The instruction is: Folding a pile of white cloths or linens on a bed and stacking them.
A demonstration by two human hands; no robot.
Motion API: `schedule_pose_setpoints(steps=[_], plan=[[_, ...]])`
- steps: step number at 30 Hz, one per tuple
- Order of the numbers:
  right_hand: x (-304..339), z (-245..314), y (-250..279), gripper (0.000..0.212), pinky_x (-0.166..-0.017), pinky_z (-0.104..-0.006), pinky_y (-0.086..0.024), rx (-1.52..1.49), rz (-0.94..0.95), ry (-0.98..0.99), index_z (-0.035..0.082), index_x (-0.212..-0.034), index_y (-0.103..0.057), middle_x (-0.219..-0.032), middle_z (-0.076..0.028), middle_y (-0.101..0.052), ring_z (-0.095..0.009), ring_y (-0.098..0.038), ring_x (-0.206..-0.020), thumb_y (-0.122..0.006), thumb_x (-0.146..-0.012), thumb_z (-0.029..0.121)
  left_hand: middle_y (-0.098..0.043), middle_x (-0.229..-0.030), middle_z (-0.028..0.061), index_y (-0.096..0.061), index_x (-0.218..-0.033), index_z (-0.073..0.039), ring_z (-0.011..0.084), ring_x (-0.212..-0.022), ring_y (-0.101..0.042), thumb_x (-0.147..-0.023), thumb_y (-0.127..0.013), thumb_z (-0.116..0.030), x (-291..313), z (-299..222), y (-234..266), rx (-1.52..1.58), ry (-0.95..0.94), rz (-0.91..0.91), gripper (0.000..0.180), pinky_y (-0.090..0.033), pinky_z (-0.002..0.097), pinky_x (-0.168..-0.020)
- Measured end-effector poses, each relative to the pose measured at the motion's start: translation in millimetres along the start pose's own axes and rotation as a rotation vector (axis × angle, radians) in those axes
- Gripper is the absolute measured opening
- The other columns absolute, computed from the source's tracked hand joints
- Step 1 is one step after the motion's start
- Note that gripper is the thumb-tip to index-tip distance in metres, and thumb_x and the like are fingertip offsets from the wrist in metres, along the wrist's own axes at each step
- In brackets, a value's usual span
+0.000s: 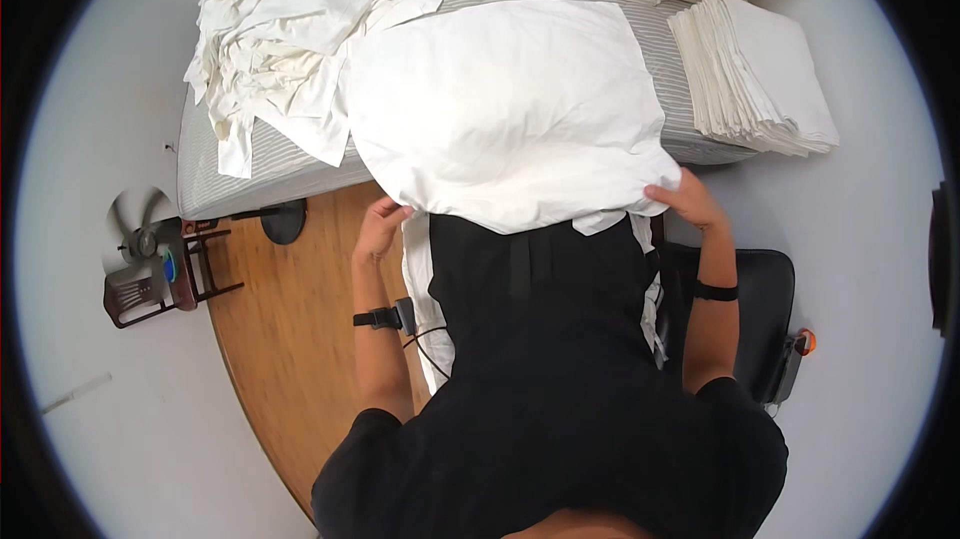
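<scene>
A wide white cloth [510, 104] lies spread over the striped bed [290, 174], and its near edge hangs toward my body. My left hand [380, 226] pinches the cloth's near left corner between thumb and fingers. At the near right corner my right hand [690, 201] grips the edge, thumb on top; some of its fingers are hidden beneath. The cloth's surface is slightly rumpled near this edge. More white fabric [424, 269] hangs below, beside my black clothing.
A loose heap of white cloths [290, 29] covers the bed's far left. Neat folded stacks stand at the right, the nearest stack [755, 74] by the bed's edge. A black chair [770, 299] is at my right. Leftward are a fan [145, 239] and a dark wooden chair [140, 297].
</scene>
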State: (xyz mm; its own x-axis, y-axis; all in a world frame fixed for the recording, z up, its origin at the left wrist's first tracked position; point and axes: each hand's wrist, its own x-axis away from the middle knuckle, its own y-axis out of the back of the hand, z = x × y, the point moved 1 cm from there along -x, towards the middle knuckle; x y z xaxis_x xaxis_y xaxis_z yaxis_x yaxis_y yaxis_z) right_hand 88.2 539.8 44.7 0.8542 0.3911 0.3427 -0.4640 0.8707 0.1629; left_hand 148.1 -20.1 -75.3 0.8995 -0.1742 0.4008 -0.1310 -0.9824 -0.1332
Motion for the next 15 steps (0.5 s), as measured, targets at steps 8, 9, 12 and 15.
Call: schedule_pose_setpoints(steps=[8, 9, 12, 15], plan=[[-6, -35, 13, 0.059, -0.111, -0.0392, -0.037, -1.059, -0.047, 0.197, -0.002, -0.140, -0.044, -0.136, -0.011, -0.054, -0.024, -0.050, -0.129, -0.070, -0.090, 0.014, -0.054, -0.139, 0.0120, -0.046, -0.141, -0.004, 0.0248, -0.128, -0.051, -0.092, -0.066, -0.026, -2, -50, -31, 0.674, -0.395, -0.173, 0.057, -0.037, 0.0399, -0.109], [-9, -24, 2, 0.061, -0.111, -0.0386, -0.037, -0.653, -0.057, 0.153, -0.002, -0.141, -0.043, -0.137, -0.011, -0.053, -0.023, -0.049, -0.129, -0.070, -0.089, 0.014, -0.054, -0.139, 0.0120, -0.046, -0.141, -0.004, 0.0248, -0.128, -0.051, -0.092, -0.066, -0.026, -2, -45, -24, 0.668, -0.403, -0.177, 0.057, -0.037, 0.0399, -0.109], [0, 20, -9, 0.066, -0.106, -0.0357, -0.040, 0.147, -0.068, -0.098, -0.003, -0.142, -0.041, -0.135, -0.011, -0.055, -0.019, -0.050, -0.126, -0.072, -0.087, 0.013, -0.070, -0.112, 0.0097, -0.062, -0.123, 0.002, 0.0184, -0.103, -0.066, -0.093, -0.065, -0.015, 9, -47, -27, -0.144, -0.080, -0.179, 0.034, -0.048, 0.0334, -0.097], [21, 13, 17, 0.064, -0.104, -0.0346, -0.042, -0.374, -0.028, -0.034, -0.004, -0.140, -0.044, -0.132, -0.011, -0.058, -0.017, -0.054, -0.121, -0.073, -0.085, 0.011, -0.066, -0.121, 0.0120, -0.057, -0.129, 0.002, 0.0223, -0.110, -0.063, -0.093, -0.066, -0.021, 29, -83, -11, 0.314, -0.322, -0.134, 0.044, -0.047, 0.0377, -0.100]])
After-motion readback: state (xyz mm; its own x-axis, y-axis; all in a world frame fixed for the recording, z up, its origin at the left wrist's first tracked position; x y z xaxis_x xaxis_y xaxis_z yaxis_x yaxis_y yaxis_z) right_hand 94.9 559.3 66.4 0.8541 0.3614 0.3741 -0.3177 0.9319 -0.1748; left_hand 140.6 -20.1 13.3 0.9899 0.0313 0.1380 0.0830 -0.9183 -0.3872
